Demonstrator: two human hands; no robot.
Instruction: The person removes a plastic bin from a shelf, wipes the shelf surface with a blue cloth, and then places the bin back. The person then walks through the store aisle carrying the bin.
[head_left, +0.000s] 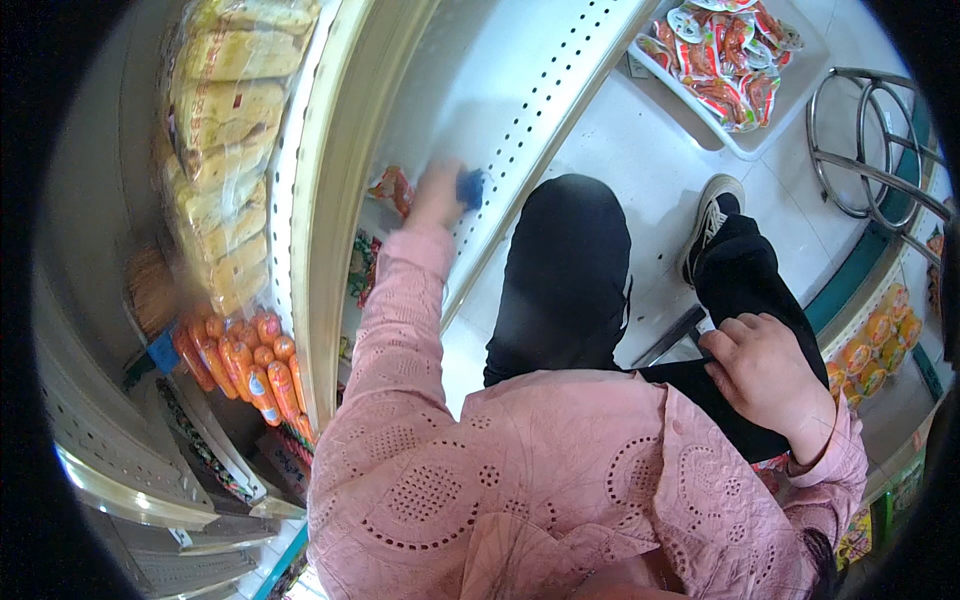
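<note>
My left hand, blurred, reaches over the white perforated metal shelf. A crumpled dark blue cloth is in its grip and lies against the shelf surface. Just left of that hand sits a small packaged snack in a clear and red wrapper, partly covered by the hand. More wrapped goods show beyond the forearm. My right hand rests on my black-trousered leg, fingers loosely bent, with nothing seen in it.
A white plastic tub of vacuum-packed snacks stands on the tiled floor, beside a metal stool frame. The upper shelf holds bagged bread and orange-wrapped sausages. Packaged cups line the right-hand shelf.
</note>
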